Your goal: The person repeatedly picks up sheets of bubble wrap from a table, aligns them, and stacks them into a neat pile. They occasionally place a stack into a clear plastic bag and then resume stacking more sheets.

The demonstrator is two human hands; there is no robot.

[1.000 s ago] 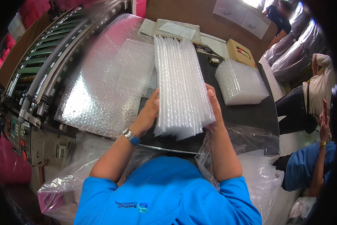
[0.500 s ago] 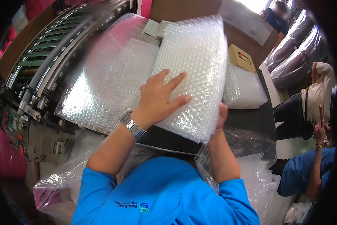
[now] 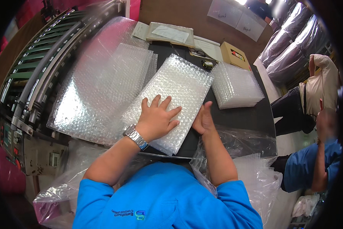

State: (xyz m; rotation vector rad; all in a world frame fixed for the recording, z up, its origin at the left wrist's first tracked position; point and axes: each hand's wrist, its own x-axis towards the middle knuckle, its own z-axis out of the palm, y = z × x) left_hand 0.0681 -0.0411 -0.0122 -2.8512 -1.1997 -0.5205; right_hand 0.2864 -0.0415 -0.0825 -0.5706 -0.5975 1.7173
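A stack of clear bubble wrap sheets point(image 3: 181, 80) lies slanted on the black table in front of me. Flat on its lower part rests my left hand point(image 3: 157, 119), fingers spread, a metal watch on that wrist. Against the right edge of the stack is my right hand point(image 3: 204, 120), thumb up and apart from the fingers, which are partly hidden by the stack. A smaller pile of bubble wrap point(image 3: 238, 84) stands to the right. Wider bubble wrap sheets point(image 3: 98, 82) spread out at the left.
A roller machine point(image 3: 45, 65) borders the left side. At the back are papers in a sleeve point(image 3: 169, 33), scissors point(image 3: 197, 52), a tape measure point(image 3: 207, 64) and a yellow-brown box point(image 3: 234, 55). Plastic bags point(image 3: 251, 175) hang by the near edge. Other people stand at right.
The bubble wrap stack has come down from a raised position to the table, tilting to the right. My right hand has loosened from its edge; my left hand stays spread on it.
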